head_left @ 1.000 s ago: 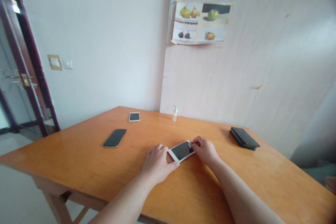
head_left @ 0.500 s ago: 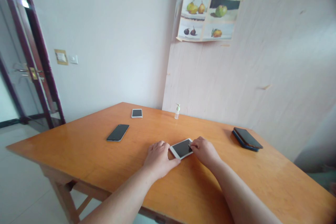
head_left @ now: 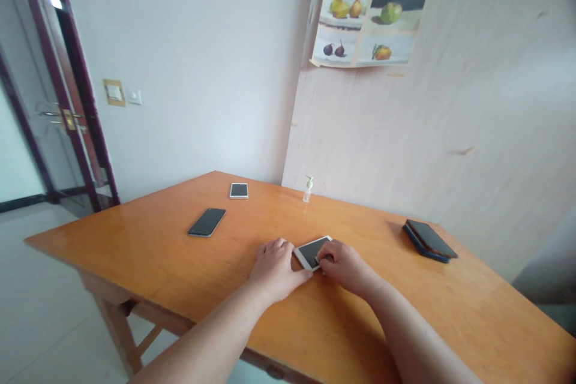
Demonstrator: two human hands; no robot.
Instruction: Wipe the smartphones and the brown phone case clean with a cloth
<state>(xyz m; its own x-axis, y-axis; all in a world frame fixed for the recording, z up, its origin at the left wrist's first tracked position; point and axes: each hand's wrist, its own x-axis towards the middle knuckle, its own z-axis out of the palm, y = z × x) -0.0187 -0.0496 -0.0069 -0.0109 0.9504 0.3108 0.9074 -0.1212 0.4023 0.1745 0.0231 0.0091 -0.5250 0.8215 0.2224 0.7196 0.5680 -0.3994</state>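
left hand (head_left: 278,270) spread, right hand (head_left: 344,263) curled, forearms (head_left: 225,330) converging

The white phone (head_left: 310,249) looks glossy, the table (head_left: 135,258) wooden.

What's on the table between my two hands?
In the head view, a white phone lies between your left hand and your right hand, which hides part of it.

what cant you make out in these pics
All in the head view:
Small thing in the right hand: mostly hidden by that hand.
Nearest phone: right end covered by the same hand.
Bottle: too small to tell its contents.
Blue thing: mostly covered by the dark slab.
Table: near right corner cut off by the picture's edge.
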